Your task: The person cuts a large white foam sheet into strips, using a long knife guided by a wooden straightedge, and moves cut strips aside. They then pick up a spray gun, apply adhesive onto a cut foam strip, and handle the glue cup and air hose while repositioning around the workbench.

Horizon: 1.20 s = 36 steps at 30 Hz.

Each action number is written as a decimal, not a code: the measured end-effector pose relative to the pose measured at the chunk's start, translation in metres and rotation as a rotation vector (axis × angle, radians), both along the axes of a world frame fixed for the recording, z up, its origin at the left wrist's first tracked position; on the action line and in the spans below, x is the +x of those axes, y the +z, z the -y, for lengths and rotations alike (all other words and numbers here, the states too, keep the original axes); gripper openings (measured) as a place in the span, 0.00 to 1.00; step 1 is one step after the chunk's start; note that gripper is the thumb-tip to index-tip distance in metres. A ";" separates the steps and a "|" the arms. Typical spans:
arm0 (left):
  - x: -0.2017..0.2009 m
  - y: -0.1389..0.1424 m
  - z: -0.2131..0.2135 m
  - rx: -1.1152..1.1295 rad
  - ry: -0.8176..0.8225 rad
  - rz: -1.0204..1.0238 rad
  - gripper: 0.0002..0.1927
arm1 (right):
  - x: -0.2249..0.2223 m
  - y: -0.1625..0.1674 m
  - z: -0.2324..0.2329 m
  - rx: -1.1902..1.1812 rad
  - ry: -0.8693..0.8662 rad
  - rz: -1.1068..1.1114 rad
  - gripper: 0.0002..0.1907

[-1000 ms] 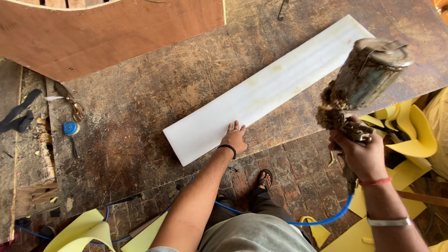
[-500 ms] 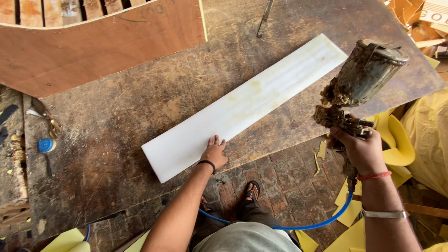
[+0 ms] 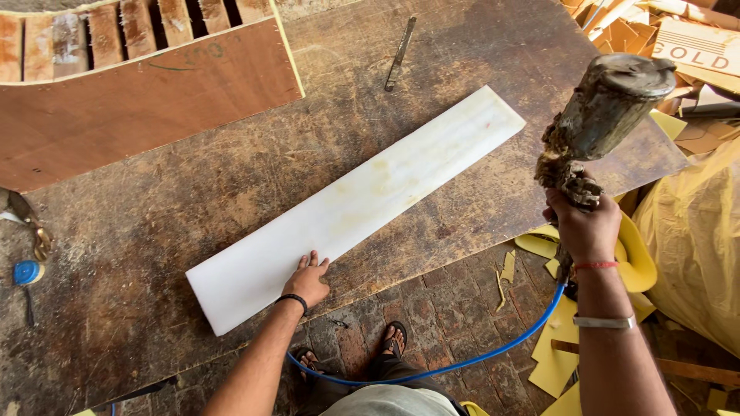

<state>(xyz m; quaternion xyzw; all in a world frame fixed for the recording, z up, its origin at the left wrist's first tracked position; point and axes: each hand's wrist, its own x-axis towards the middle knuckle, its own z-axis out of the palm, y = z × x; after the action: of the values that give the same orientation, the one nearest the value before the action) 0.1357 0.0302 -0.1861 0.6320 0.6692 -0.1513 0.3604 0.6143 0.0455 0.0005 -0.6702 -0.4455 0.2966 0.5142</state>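
**One hand on a white board, one hand on a spray gun**

A long white board (image 3: 354,208) lies flat on a big, dirty brown table (image 3: 154,254). It runs slanted, from the near left up to the far right.

The left hand (image 3: 308,279) rests flat on the near edge of the white board, close to its left end. The fingers are spread out and grip nothing. There is a dark band on that wrist.

The right hand (image 3: 583,229) is closed tight around the handle of a crusty old spray gun (image 3: 597,123). The gun is up in the air over the right edge of the table, just past the far right end of the board. A blue hose (image 3: 462,362) runs from below that hand, down and across the brick floor near the person's feet.

At the far left lies a large brown plywood sheet (image 3: 146,100). A thin metal strip (image 3: 400,52) lies on the far part of the table. A small blue thing (image 3: 28,272) lies at the left edge. Yellow scraps (image 3: 555,370) are on the floor at the right.
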 end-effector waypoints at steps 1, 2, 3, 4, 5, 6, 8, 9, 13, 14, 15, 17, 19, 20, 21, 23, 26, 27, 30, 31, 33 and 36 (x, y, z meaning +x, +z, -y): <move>0.000 0.002 0.000 -0.009 0.001 -0.005 0.43 | 0.006 0.000 0.000 -0.014 -0.060 0.101 0.09; 0.000 0.004 0.000 -0.017 0.003 -0.011 0.43 | 0.012 -0.001 0.000 -0.012 -0.063 0.080 0.09; 0.001 0.005 0.000 -0.024 0.009 -0.018 0.43 | 0.017 -0.001 0.000 -0.010 -0.062 0.058 0.08; 0.001 0.006 0.000 -0.028 0.016 -0.020 0.43 | 0.023 -0.001 0.000 -0.007 -0.060 0.034 0.08; 0.002 0.007 0.000 -0.032 0.022 -0.022 0.43 | 0.028 0.000 0.002 -0.045 -0.005 0.042 0.08; 0.003 0.008 0.000 -0.036 0.030 -0.024 0.44 | 0.031 -0.001 0.003 -0.084 0.051 0.049 0.07; 0.004 0.009 0.001 -0.029 0.035 -0.026 0.44 | 0.033 -0.003 0.002 -0.106 0.085 0.030 0.07; 0.004 0.009 0.001 -0.026 0.034 -0.025 0.44 | 0.032 -0.004 0.001 -0.089 0.057 0.006 0.07; 0.005 0.008 0.001 -0.020 0.038 -0.014 0.45 | 0.031 0.001 -0.008 0.016 -0.106 0.051 0.09; 0.005 0.008 0.001 -0.011 0.026 -0.023 0.46 | 0.031 0.004 -0.010 0.003 -0.068 0.002 0.09; 0.005 0.008 0.000 -0.002 0.014 -0.031 0.46 | 0.033 0.008 -0.011 -0.011 -0.029 -0.045 0.10; 0.005 0.008 0.000 -0.010 0.022 -0.032 0.46 | 0.031 0.012 -0.013 -0.040 0.018 -0.063 0.11; 0.005 0.008 -0.001 -0.016 0.029 -0.024 0.46 | 0.021 0.011 -0.011 -0.074 0.032 -0.004 0.11; 0.005 0.007 -0.002 -0.018 0.039 -0.014 0.46 | 0.015 0.010 -0.011 -0.070 0.074 -0.067 0.10; 0.005 0.007 -0.002 -0.019 0.052 -0.004 0.45 | 0.006 0.008 -0.012 -0.066 0.118 -0.130 0.09; 0.004 0.004 -0.005 0.039 -0.002 0.002 0.45 | -0.012 0.004 -0.010 -0.082 0.203 -0.233 0.07; -0.007 -0.002 -0.003 0.164 0.001 0.093 0.39 | -0.057 -0.007 -0.004 -0.140 0.286 -0.323 0.06; -0.015 -0.004 0.000 0.175 0.050 0.140 0.37 | -0.076 -0.010 -0.002 -0.153 0.272 -0.324 0.06; -0.052 -0.005 0.023 0.235 0.205 0.203 0.32 | -0.124 -0.014 0.001 -0.178 0.315 -0.315 0.07; -0.067 -0.005 0.035 0.269 0.260 0.175 0.31 | -0.139 -0.015 0.003 -0.181 0.338 -0.306 0.08; -0.097 -0.003 0.059 0.307 0.322 0.111 0.29 | -0.169 -0.017 0.006 -0.201 0.361 -0.286 0.09; -0.141 0.000 0.090 0.314 0.334 0.031 0.30 | -0.206 -0.016 0.009 -0.197 0.434 -0.328 0.10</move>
<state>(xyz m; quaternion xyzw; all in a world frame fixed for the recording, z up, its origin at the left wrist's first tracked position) -0.0054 -0.0602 -0.1865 0.5631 0.7742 0.0259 0.2879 0.4087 0.0361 -0.0158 -0.5489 -0.4584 0.5458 0.4365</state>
